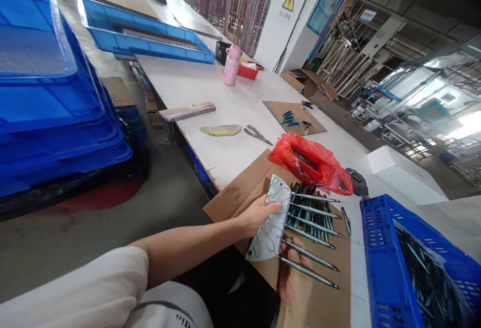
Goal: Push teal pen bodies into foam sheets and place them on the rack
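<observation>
My left hand (263,214) is closed on a pale, silvery card (267,238), thumb on its face. Several slender, teal-grey pieces resembling fishing lures (313,258) stick out from the card's right edge in a row, thin wires at their tips. Below it, my right hand (295,278) curls its fingers around the near end of the lowest pieces, close to the card; part of its grip is hidden behind them. Under the row, a pile of similar dark teal pieces (310,200) lies on a cardboard sheet (240,193). One loose piece (346,221) rests to the right.
A red plastic bag (308,160) sits beyond the pile. At right stands a blue crate (379,248) holding many more pieces. Pliers (258,135), a pink bottle (232,65) and a board (315,122) with several pieces are farther along the table. Stacked blue bins (56,102) stand left.
</observation>
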Action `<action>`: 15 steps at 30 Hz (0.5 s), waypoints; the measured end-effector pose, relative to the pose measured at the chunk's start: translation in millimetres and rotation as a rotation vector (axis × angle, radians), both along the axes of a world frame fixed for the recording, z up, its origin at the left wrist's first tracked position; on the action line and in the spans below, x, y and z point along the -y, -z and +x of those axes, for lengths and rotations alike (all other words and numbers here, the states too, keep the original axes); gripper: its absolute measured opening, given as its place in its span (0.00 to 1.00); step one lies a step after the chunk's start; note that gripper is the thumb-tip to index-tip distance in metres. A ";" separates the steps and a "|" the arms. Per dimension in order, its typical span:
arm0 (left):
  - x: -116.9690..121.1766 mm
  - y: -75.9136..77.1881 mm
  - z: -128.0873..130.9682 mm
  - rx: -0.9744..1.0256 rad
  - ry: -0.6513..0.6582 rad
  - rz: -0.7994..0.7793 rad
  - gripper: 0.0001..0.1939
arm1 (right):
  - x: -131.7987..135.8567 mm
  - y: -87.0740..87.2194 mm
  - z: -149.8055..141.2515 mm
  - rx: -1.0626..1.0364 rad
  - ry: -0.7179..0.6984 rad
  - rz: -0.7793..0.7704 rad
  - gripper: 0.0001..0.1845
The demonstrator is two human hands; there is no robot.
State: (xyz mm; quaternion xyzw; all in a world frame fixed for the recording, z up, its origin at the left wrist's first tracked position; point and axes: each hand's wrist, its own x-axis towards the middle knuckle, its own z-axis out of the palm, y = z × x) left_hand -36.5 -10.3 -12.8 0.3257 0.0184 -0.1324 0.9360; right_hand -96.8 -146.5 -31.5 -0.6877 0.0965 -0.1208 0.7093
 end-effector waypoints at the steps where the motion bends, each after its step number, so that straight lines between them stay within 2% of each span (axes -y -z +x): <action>1: 0.1 0.8 0.2 -0.002 0.002 0.006 0.22 | 0.1 1.1 0.5 0.019 0.002 -0.039 0.11; 5: 0.9 3.6 1.2 0.010 0.007 0.031 0.21 | 1.7 5.8 2.4 0.034 0.016 -0.115 0.15; 15: 2.2 0.6 1.5 -0.014 -0.022 0.045 0.21 | 0.2 11.0 2.5 0.017 0.028 -0.120 0.20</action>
